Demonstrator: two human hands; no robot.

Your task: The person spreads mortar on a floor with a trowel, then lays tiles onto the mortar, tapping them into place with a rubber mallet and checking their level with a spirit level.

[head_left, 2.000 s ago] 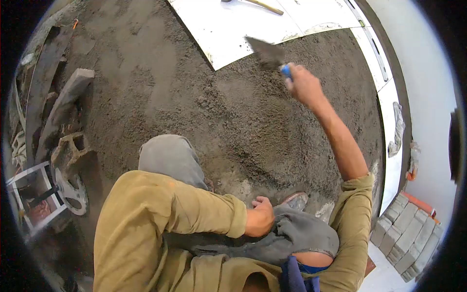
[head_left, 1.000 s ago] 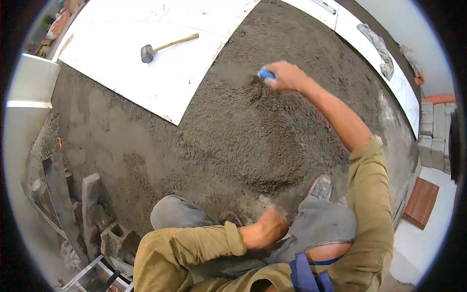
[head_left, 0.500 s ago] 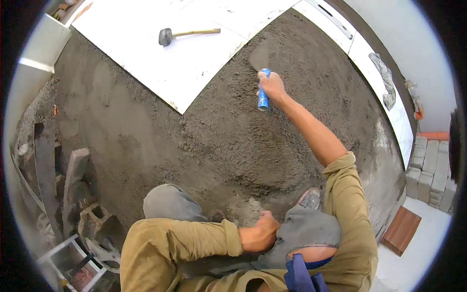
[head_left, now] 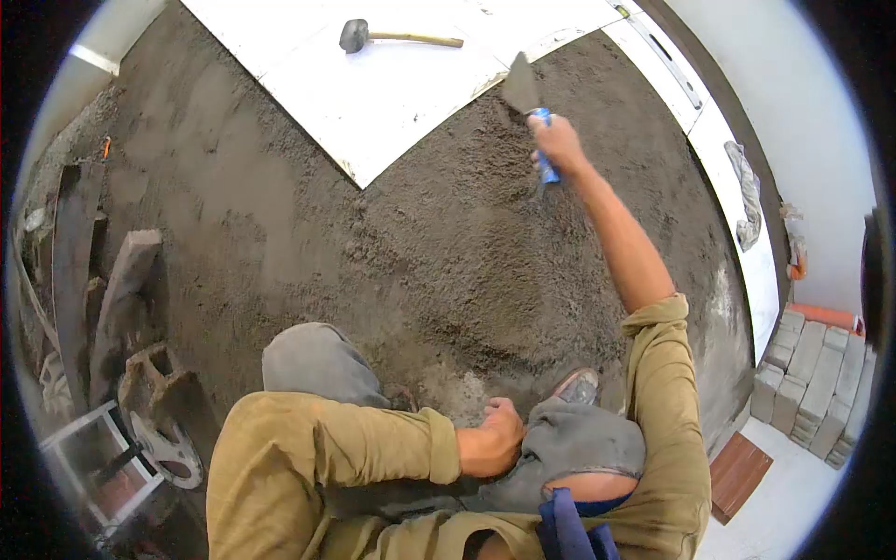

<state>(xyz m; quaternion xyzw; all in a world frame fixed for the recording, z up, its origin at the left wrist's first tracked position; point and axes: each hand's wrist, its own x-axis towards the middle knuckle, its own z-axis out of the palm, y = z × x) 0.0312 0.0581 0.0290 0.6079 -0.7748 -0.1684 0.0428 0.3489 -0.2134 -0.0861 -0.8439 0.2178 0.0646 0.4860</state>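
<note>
My right hand (head_left: 561, 142) grips the blue handle of a pointed trowel (head_left: 521, 86). Its blade is over the rough grey mortar bed (head_left: 448, 243), close to the edge of the white tiles (head_left: 364, 103). Nearer my body, my left hand (head_left: 501, 435) sits beside my bent right leg with its fingers curled in. I see nothing in it, though its palm side is hidden. On the tiles lies a rubber mallet (head_left: 355, 35) with a wooden handle.
A spirit level (head_left: 665, 58) and a grey rag (head_left: 744, 191) lie on the right-hand tile strip. Grey paving blocks (head_left: 812, 373) are stacked at the right near a brown board (head_left: 740, 474). At left are a broken hollow block (head_left: 154, 387), a plank (head_left: 126, 280) and a metal frame (head_left: 79, 434).
My right hand has moved the trowel up and to the right, turning the blade towards the tile edge. The left hand stays by my leg. The whole view has shifted slightly.
</note>
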